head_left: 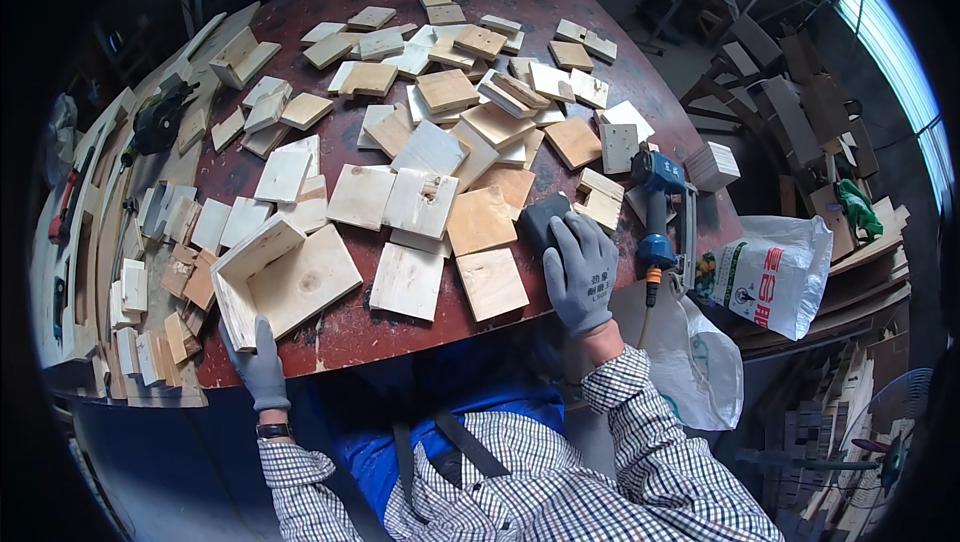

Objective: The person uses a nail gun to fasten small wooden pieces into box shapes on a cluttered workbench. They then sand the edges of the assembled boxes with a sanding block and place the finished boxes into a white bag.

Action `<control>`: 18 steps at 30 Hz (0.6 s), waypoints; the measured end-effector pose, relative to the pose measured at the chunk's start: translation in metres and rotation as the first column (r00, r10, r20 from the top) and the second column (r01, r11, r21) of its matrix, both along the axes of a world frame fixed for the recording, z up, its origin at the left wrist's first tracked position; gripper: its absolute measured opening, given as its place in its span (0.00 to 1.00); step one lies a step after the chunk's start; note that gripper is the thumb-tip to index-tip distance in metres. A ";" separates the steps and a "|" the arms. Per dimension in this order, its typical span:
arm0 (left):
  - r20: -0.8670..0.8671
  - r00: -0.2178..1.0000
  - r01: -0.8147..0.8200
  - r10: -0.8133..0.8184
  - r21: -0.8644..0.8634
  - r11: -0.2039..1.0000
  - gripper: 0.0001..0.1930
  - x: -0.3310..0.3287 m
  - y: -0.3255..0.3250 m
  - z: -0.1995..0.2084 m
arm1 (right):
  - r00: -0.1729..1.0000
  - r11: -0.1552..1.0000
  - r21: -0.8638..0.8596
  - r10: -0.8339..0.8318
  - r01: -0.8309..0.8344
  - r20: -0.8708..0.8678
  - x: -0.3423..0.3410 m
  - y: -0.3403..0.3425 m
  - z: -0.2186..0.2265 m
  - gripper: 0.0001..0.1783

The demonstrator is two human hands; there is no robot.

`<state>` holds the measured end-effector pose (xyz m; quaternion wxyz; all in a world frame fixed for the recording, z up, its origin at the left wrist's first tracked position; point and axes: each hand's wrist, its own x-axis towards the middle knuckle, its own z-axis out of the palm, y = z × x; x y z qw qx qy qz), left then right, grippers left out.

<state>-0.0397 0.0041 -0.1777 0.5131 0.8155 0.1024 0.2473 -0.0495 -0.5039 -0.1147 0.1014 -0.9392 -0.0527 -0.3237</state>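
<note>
My left hand [262,367], in a grey glove, grips the near left edge of a wooden corner piece [310,284]. Two boards meet at an angle in that piece, one standing and one flat, at the table's near left edge. My right hand [582,277], gloved too, lies over a dark block [543,222] with its fingers closed about the block's right side; the underside is hidden. To its right a blue air nailer [660,192] rests near the table edge, a hose running down from its handle. Loose square boards [492,284] lie between my hands.
Many short wooden boards [447,90] are heaped over the dark red table [350,337]. At the left stand long planks and small blocks [133,287]. A white printed sack [770,272] hangs by the right edge. Scrap wood [790,112] and a fan [890,457] are farther right.
</note>
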 end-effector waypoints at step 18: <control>-0.004 1.000 0.014 -0.014 0.046 0.999 0.28 0.001 -0.001 0.004 | 1.000 1.000 0.013 -0.006 0.006 -0.002 0.000 0.000 0.000 0.26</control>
